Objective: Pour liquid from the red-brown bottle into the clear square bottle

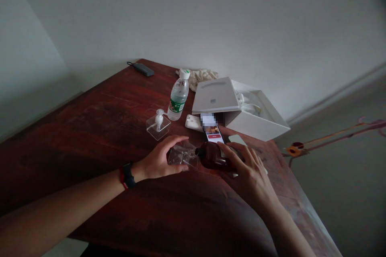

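My left hand (157, 160), with a dark band at the wrist, curls its thumb and fingers around a clear, angular plastic container (177, 156). My right hand (249, 168) grips a dark brown bottle (212, 156) from above and lays it nearly on its side. The brown bottle's black neck points left and meets the narrow end of the clear container; whether liquid flows cannot be made out. Beyond my left hand, a white pump head (159, 119) rests at a clear square plastic piece (157, 131). Just behind that stands a water bottle (178, 98) with a green label and white cap.
A phone (214, 133) with its screen lit lies beyond the brown bottle, near a white case (193, 123). An open white box (256, 122) stands at the right edge. A crumpled cloth (200, 77) and a dark grey device (143, 69) lie at the back of the wooden table (99, 128).
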`<state>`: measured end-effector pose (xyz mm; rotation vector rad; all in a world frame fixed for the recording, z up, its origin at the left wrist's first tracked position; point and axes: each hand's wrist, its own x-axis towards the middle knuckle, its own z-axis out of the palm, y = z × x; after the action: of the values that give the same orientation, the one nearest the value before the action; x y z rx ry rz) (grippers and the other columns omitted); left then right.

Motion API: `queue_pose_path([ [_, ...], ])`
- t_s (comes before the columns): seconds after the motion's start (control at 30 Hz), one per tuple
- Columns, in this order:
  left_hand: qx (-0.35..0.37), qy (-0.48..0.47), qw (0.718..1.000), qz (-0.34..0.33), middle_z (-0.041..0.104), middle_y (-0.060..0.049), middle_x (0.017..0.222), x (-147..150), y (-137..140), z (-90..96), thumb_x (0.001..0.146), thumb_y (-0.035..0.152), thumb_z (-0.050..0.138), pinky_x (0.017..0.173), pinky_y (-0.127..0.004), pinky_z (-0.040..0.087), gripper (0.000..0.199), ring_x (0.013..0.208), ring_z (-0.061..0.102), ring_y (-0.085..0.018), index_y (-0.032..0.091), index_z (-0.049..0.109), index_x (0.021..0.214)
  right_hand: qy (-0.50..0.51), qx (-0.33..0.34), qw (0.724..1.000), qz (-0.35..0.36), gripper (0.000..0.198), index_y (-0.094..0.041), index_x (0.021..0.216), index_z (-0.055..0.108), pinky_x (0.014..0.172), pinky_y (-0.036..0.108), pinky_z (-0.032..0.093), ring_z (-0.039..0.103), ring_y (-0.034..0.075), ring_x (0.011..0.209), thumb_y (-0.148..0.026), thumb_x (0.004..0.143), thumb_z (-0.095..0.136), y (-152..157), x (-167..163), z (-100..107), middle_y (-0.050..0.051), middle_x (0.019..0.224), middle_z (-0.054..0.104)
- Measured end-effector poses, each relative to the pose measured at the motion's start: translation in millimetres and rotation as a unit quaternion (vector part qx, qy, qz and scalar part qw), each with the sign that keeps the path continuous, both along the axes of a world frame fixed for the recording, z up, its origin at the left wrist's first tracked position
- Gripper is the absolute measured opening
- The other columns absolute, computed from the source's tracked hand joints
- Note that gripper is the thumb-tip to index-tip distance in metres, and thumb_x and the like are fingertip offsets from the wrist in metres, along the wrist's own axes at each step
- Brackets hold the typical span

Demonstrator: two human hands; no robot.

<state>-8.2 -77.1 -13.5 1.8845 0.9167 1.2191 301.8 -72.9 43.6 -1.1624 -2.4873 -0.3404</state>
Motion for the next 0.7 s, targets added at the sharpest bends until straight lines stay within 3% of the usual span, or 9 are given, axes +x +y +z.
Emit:
queue_pose_path([
  [0.7, -0.010, -0.002, 1.000, -0.003, 0.064, -0.013, 0.145, -0.7, -0.4, 0.9, 0.082, 0.038, 0.090, 0.114, -0.051, 0.053, 0.079, 0.131, 0.064, -0.032, 0.025, 0.052, 0.150, -0.002, 0.001, 1.000, -0.002, 0.076, -0.034, 0.163, 0.037, 0.095, 0.054, 0.055, 0.062, 0.039, 0.122, -0.033, 0.096, 0.072, -0.4, 0.1, 0.6, 0.015, 0.136, 0.062],
])
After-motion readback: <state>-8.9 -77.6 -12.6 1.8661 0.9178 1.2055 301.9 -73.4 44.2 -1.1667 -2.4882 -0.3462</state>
